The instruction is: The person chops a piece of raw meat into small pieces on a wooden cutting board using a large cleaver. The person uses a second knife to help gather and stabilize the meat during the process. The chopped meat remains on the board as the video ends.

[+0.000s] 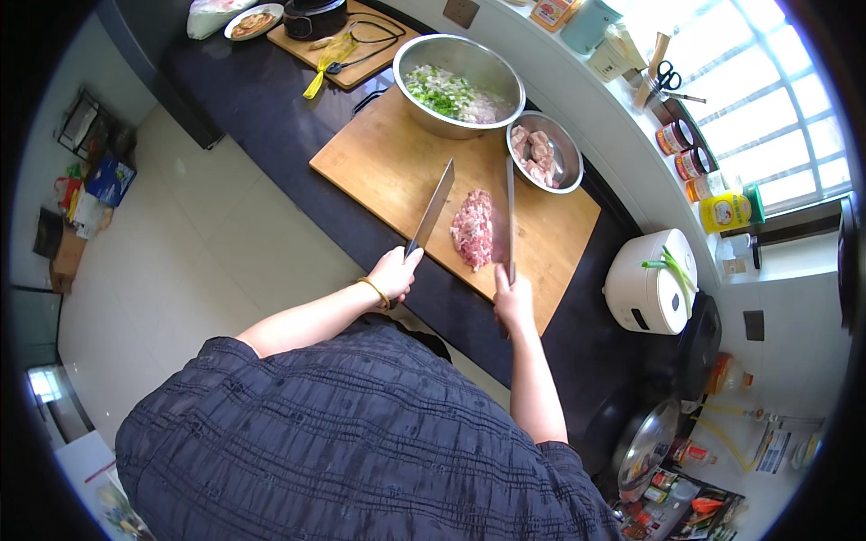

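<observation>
A heap of chopped raw meat [473,230] lies on a wooden cutting board [372,158]. My left hand [394,274] is closed round the handle of a cleaver [432,207], whose blade slants up to the left of the meat. Just right of the heap, a second cleaver [511,216] stands nearly edge-on, its handle gripped by my right hand [512,300]. On the board's far part is a large steel bowl [404,52] with chopped green onion and a pale mixture. Beside it a smaller steel bowl [568,155] holds raw meat pieces.
A white rice cooker [642,284] with green onion stalks on top stands at the right. Farther left, another board [363,72] carries a black pot [314,16] and a cord. Jars [674,137] line the windowsill. A glass lid [646,446] is at lower right.
</observation>
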Demonstrator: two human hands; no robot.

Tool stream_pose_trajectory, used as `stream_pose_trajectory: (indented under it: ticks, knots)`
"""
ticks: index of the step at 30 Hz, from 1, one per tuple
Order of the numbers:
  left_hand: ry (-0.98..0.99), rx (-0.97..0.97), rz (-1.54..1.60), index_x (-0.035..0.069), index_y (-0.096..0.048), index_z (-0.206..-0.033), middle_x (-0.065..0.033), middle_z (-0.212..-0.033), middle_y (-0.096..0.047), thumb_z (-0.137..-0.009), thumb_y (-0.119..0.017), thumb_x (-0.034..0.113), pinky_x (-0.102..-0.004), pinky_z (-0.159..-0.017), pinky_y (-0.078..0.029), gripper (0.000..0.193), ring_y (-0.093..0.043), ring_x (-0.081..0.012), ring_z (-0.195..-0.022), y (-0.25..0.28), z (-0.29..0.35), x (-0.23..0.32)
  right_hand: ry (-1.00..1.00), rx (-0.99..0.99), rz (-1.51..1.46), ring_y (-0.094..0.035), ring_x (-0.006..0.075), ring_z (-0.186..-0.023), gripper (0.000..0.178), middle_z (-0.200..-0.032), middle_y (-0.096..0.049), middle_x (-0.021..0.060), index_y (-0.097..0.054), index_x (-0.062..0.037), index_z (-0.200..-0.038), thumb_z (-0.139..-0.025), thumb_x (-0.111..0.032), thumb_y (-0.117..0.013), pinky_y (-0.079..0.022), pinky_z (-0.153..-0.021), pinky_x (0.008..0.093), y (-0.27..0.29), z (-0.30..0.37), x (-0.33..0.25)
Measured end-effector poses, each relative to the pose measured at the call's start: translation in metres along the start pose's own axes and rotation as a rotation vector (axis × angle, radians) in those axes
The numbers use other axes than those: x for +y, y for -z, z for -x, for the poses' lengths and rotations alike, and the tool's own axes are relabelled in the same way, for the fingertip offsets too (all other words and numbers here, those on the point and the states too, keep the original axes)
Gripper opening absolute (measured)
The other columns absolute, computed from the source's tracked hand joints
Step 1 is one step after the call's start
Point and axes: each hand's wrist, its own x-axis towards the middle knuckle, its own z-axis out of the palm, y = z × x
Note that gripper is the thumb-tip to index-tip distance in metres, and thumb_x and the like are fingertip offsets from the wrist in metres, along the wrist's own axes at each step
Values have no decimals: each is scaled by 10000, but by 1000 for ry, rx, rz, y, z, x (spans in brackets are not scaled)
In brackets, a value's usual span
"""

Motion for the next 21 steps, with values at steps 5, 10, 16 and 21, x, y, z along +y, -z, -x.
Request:
stream_pose_trajectory:
  ticks: [5,10,16,21]
  knots:
    - [-8,18,-12,33,-389,-819,-29,-584,-444,-902,-409,394,-253,-348,-394,371,-432,-102,-403,-3,6,-5,-305,-215,16,-449,156,-324,385,-446,-444,53,-480,-18,-703,-875,-362,-493,-350,-310,304,22,-11,-47]
    - [-4,49,63,52,-402,-807,-13,-582,-427,-899,-428,377,-234,-347,-368,339,-405,-83,-410,-16,10,-9,-202,-155,2,-430,153,-313,348,-442,-434,49,-473,-24,-726,-878,-337,-492,-357,-310,301,14,8,-24]
    - [-7,74,54,51,-402,-807,-14,-589,-432,-900,-425,379,-238,-350,-379,341,-414,-83,-416,-17,16,-12,-152,-163,-26,-444,143,-335,350,-470,-454,54,-464,-20,-717,-881,-327,-493,-352,-320,301,29,3,-44]
    - [-29,47,30,49,-402,-805,-16,-592,-434,-899,-422,384,-239,-350,-381,348,-417,-88,-418,-20,14,-12,305,38,422,-522,229,-393,458,-517,-533,138,-561,24,-710,-861,-401,-482,-405,-393,353,-12,7,31]
